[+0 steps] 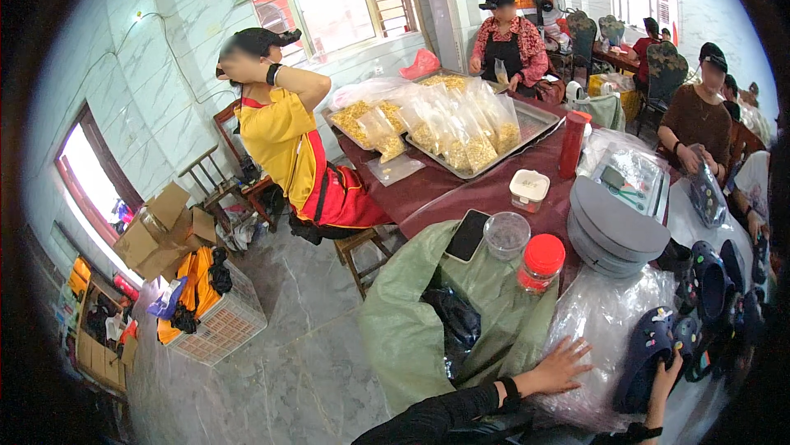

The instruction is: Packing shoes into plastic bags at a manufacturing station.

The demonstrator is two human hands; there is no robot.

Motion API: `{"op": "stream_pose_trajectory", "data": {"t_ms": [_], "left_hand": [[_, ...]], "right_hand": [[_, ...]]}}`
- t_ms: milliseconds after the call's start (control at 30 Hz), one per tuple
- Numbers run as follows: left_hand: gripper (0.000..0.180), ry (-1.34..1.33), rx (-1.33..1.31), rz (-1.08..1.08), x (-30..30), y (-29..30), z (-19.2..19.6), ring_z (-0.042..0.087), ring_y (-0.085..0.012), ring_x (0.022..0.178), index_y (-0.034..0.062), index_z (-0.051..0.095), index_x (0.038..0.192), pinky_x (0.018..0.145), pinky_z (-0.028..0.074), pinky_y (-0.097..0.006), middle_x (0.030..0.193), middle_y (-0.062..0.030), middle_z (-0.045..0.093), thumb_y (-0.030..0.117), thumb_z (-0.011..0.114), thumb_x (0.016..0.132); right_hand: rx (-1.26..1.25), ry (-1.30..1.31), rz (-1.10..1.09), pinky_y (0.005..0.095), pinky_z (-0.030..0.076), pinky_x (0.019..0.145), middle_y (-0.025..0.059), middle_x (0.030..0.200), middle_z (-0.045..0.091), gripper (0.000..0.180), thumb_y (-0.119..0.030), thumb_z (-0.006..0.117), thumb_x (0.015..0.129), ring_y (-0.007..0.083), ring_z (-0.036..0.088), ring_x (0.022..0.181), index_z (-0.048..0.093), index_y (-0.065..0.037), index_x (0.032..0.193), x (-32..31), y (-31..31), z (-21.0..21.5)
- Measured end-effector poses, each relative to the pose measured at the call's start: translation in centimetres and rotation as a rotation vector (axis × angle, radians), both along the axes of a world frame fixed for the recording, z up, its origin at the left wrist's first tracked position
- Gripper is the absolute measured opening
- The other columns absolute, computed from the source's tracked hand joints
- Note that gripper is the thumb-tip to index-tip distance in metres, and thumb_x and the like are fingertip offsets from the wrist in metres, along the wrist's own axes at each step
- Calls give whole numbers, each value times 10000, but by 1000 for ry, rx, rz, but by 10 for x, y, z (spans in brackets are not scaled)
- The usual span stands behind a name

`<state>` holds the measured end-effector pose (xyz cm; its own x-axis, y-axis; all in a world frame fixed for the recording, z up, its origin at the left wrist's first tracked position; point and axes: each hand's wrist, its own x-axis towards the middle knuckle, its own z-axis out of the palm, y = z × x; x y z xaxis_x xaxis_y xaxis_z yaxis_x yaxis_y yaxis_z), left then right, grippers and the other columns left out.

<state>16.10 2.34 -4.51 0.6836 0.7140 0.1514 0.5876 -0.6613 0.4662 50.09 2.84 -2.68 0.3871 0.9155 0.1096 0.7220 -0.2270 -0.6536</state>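
Left hand point(561, 367) lies flat, fingers spread and gripping nothing, on a crinkly clear plastic bag point(605, 322) at the near table edge, just beside a green sack point(411, 322). Right hand point(665, 379) reaches up from the lower edge and closes its fingers on the heel of a dark blue clog point(650, 354), which rests on the plastic next to more clogs point(712, 280). That clog looks light, rubbery and a little flexible, not fragile; its holed upper and heel rim seem the surest places to pinch, as the smooth sides may slip against the film. Beyond the hands stand a red-lidded jar point(541, 264), a clear cup point(506, 234) and a phone point(467, 235). Farther off, a tray point(539, 120) holds bags of yellow bits, with other people seated around
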Motion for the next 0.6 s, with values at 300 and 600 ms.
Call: {"op": "stream_pose_trajectory", "data": {"t_ms": [300,600], "left_hand": [[538,-87,76,9,0,2,-12,146,-369,1368,165,507,1282,1092,101,-557,1459,-166,233,439,577,825],[559,-40,41,7,1,-1,-3,127,-371,1374,160,475,1310,1095,104,-554,1468,-179,215,411,585,823]], "right_hand": [[210,119,-10,355,249,1064,170,1301,458,508,33,523,790,297,402,1238,421,21,1287,13,3,-18],[226,48,-50,352,244,1066,175,1330,425,531,37,546,797,297,381,1255,395,20,1305,-6,-1,-14]]}}
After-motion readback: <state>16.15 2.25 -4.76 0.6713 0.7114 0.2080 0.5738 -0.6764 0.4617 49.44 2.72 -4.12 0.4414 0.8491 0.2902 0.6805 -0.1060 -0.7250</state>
